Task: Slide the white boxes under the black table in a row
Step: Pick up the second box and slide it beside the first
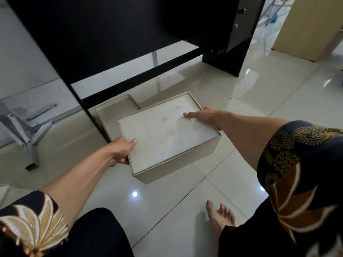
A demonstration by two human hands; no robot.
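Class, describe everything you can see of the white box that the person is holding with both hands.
The white box is a closed rectangular carton, seemingly cardboard, with a flat, slightly smudged lid and cream sides. It sits turned at an angle in front of the black table, seemingly lifted slightly above the tiled floor. The left hand grips its near left edge; the right hand holds its far right edge. A second white box lies behind it.
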